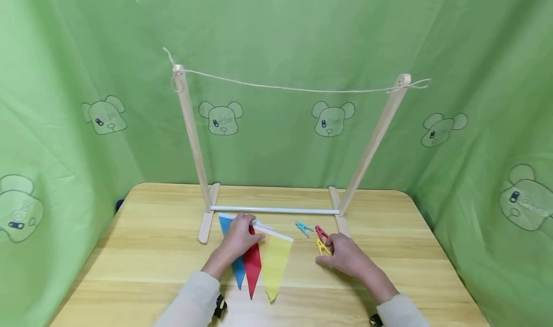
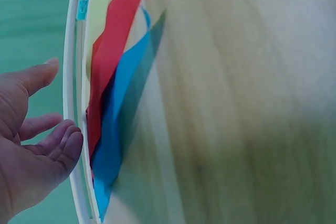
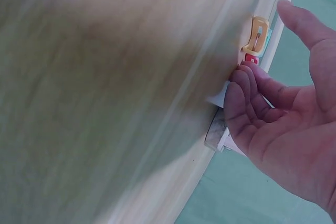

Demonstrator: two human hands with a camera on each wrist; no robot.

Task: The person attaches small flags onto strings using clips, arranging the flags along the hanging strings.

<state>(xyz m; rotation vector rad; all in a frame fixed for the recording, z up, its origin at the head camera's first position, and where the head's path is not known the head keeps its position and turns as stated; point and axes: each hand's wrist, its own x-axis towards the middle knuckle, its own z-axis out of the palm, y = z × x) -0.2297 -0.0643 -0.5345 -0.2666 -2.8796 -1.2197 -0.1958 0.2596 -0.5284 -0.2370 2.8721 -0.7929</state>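
Observation:
Three triangular pennants lie side by side on the table: a blue pennant, a red pennant and a yellow pennant, each with a white strip along its top edge. My left hand is over the blue and red ones near their strips, its thumb spread from loosely bent fingers in the left wrist view. On the right, my right hand reaches to a yellow clothespin, with thumb and fingers apart around it. A red clothespin lies just behind, and a blue clothespin farther left.
Behind the pennants stands a wooden frame with a left post, a right post and a white crossbar low between them. A thin string is tied across the post tops. A green curtain surrounds the wooden table.

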